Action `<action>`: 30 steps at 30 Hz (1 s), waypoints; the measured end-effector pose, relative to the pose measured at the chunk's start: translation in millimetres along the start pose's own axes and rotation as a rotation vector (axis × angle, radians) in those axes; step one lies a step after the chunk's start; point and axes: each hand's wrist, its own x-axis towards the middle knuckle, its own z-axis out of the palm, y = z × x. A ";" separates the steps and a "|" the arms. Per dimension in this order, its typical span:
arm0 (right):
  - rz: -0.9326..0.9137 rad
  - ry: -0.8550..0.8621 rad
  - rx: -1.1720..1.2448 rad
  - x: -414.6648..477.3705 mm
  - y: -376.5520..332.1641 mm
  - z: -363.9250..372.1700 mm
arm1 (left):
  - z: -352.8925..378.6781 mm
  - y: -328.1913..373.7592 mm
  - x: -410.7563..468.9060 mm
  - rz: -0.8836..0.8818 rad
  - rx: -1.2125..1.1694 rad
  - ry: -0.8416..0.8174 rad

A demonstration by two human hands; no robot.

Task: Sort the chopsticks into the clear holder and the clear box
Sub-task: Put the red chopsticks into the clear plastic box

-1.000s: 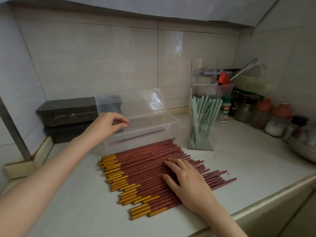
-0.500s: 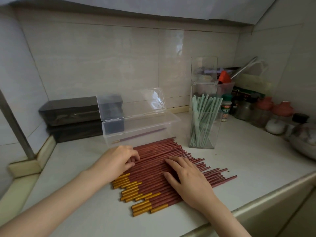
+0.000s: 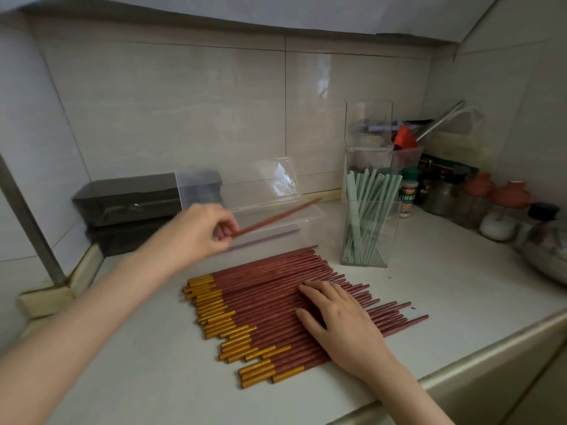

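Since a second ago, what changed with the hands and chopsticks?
The left hand dropped from the clear box to the red pile, pinched one chopstick and lifted it over the box. The right hand stayed flat on the pile; the green chopsticks stayed put.

A: What's unclear up by the box (image 3: 306, 222)?
B: Your left hand (image 3: 199, 234) is smeared with blur, and so is the chopstick (image 3: 276, 217) it pinches. The chopstick's near end is lost inside your grip. That hand also hides the box's left front, and the stick (image 3: 270, 238) inside shows only as a dim streak.
A: And lower down?
B: Your right hand (image 3: 343, 320) lies flat over the middle of the pile (image 3: 260, 289). Your forearms (image 3: 76, 332) run off the picture's edge. At far right a bowl (image 3: 549, 259) is cut off, and the jar (image 3: 407, 197) label is too small to read.
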 end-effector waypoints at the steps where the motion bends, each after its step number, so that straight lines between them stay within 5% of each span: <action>1: 0.000 -0.001 -0.001 -0.3 0.0 0.2 | -8.7 -3.4 8.6 -0.004 0.010 0.028; 11: 0.000 -0.004 -0.001 -1.6 -1.4 -2.4 | 8.7 -40.2 62.6 -0.087 0.073 -0.255; 19: -0.002 0.004 0.012 -1.7 -0.3 -0.9 | 30.8 -40.9 61.3 -0.124 -0.115 -0.173; 25: -0.002 0.007 0.004 -0.6 0.0 -0.6 | 10.8 -11.8 15.9 -0.005 -0.180 0.221; 30: -0.004 0.005 -0.001 -1.1 -0.4 -1.2 | 29.5 11.6 -22.0 0.062 -0.058 -0.039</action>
